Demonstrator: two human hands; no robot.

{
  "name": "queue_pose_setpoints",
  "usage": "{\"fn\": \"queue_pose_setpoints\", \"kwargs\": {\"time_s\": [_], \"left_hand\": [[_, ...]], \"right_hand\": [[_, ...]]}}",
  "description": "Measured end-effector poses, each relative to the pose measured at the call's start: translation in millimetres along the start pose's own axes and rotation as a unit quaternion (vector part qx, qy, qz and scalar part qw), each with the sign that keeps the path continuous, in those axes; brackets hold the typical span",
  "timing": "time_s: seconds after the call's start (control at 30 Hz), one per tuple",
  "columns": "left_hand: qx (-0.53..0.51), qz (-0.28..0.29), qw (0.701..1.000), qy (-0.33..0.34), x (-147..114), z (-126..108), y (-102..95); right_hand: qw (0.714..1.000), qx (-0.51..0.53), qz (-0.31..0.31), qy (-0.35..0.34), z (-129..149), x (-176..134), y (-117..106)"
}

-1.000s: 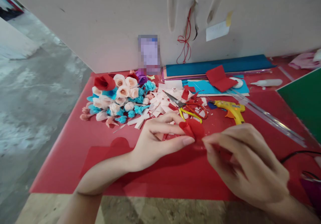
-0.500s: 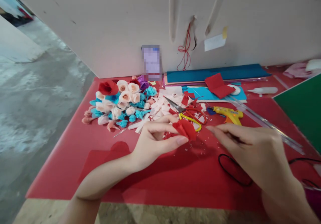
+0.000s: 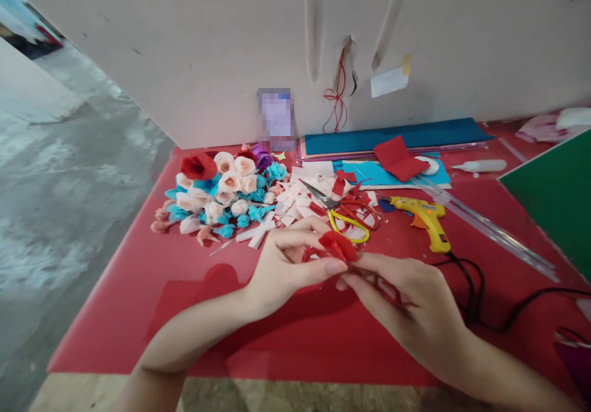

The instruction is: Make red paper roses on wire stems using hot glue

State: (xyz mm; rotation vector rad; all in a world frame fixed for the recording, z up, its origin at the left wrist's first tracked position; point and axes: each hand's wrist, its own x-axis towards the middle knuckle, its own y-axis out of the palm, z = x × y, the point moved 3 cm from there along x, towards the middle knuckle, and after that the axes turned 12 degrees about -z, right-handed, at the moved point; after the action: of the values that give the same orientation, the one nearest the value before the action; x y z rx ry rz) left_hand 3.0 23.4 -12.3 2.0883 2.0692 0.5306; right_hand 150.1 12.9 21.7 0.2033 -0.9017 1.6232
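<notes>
Gently, the left hand (image 3: 281, 270) pinches a red paper curl (image 3: 339, 247) between thumb and fingers, off the table (image 3: 115, 307). The right hand (image 3: 410, 295) comes up to the curl's lower right edge, its index finger and thumb bent in close; I cannot tell whether those fingers grip it or merely touch. Just beyond the curl lie scissors (image 3: 333, 203), blades pointing away to the left, one handle loop yellow and the other red-orange. They rest on a heap of pale and red scraps (image 3: 295, 199). Left of the scraps is a crowd of paper flowers (image 3: 224, 193) in white, blue, pink, red and purple. Near the left forearm a flat red sheet (image 3: 178, 295) lies on the table. Past the right hand sits a yellow glue gun (image 3: 431, 215), its black cable (image 3: 471, 292) curling behind the wrist, with clear sticks (image 3: 494, 230) slanting beside it. Farther back, a folded red square (image 3: 401, 158) overlaps light blue paper (image 3: 369, 174) next to a white roll (image 3: 430, 165), and a small white bottle (image 3: 482, 165) lies to their right. Dark blue paper (image 3: 397, 136) stretches along the wall (image 3: 207, 48).
</notes>
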Motion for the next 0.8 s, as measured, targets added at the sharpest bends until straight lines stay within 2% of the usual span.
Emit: {"fn": "queue_pose_setpoints", "kwargs": {"time_s": [0.13, 0.3, 0.47, 0.8], "left_hand": [[0.002, 0.008, 1.0, -0.014, 0.2, -0.3, -0.7], [0.003, 0.041, 0.999, -0.011, 0.6, -3.7, 2.2], [0.016, 0.034, 0.999, 0.008, -0.5, -6.5, 3.1], [0.01, 0.02, 1.0, -0.003, 0.1, -9.1, 5.3]], "right_hand": [[0.999, 0.015, -0.038, -0.015, 0.4, 0.2, -2.4], [0.999, 0.025, -0.028, -0.014, 1.3, 1.9, -3.2], [0.998, 0.047, -0.029, -0.012, 0.5, 1.4, -2.4], [0.999, 0.046, -0.011, -0.007, -0.3, 0.7, -1.0]]}}
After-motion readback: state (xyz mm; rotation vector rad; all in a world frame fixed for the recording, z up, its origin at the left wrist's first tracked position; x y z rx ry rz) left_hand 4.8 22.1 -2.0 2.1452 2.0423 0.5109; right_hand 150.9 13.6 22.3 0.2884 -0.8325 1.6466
